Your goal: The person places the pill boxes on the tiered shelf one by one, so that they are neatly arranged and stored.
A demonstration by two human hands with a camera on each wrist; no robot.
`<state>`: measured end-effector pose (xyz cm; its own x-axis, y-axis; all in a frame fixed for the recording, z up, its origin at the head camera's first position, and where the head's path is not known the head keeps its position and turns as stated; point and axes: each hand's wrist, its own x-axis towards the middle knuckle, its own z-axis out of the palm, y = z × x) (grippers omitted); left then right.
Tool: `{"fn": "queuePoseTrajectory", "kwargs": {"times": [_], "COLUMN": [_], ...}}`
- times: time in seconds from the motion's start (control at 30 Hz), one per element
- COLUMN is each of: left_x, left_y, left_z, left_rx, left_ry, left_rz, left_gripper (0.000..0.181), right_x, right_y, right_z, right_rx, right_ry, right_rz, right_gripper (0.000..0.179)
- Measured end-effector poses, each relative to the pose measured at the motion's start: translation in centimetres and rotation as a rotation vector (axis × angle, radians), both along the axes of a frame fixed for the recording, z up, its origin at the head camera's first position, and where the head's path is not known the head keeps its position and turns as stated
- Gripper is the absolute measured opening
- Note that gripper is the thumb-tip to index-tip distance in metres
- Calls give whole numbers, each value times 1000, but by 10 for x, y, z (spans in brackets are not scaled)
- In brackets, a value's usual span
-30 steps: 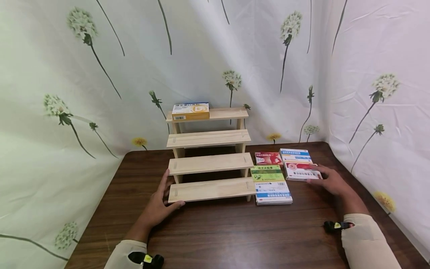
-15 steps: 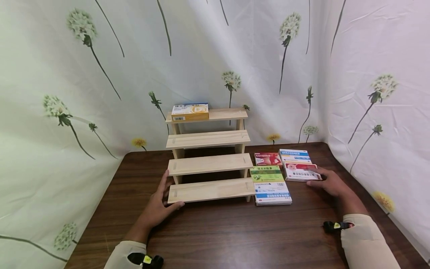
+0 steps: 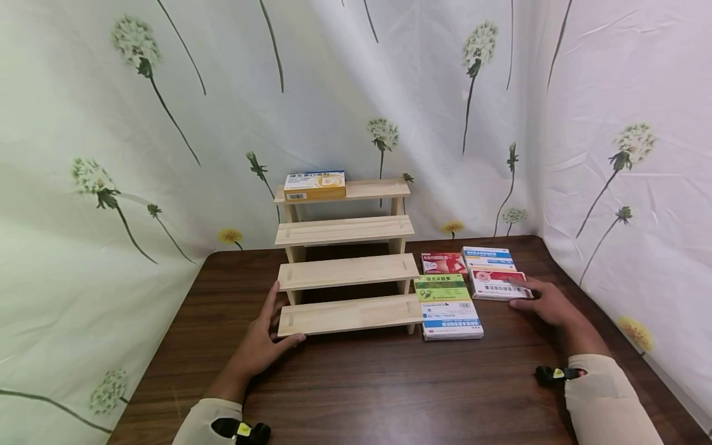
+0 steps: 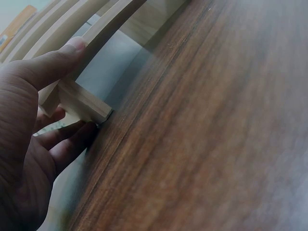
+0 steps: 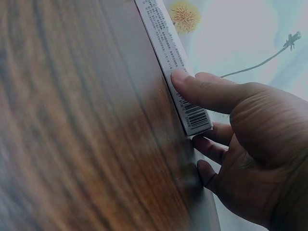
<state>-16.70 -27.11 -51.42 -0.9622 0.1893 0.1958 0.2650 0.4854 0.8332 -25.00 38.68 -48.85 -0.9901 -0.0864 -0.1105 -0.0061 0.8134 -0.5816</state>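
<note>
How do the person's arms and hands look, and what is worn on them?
The left hand and right hand are bare, without gloves. The left cream cloth sleeve and right cream cloth sleeve look unpatterned. The left black wrist device and right black wrist device are both marked in yellow.

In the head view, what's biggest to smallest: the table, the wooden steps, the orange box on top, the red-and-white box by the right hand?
Table
Wooden steps
Orange box and red-and-white box: too alike to rank
</note>
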Motion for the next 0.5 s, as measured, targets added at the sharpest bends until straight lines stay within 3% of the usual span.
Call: {"fn": "queuePoseTrajectory", "kwargs": {"times": [0.5], "left_x": [-2], "left_y": [-1], "left_z": [-1], "left_rx": [-5], "left_ry": [11], "left_rz": [-10], "left_gripper": [126], "right_x": [1], "right_y": [0], "right_z": [1], "right_rx": [-12], "right_ry": [2], "right_rz": [-38], "right_gripper": [66]}}
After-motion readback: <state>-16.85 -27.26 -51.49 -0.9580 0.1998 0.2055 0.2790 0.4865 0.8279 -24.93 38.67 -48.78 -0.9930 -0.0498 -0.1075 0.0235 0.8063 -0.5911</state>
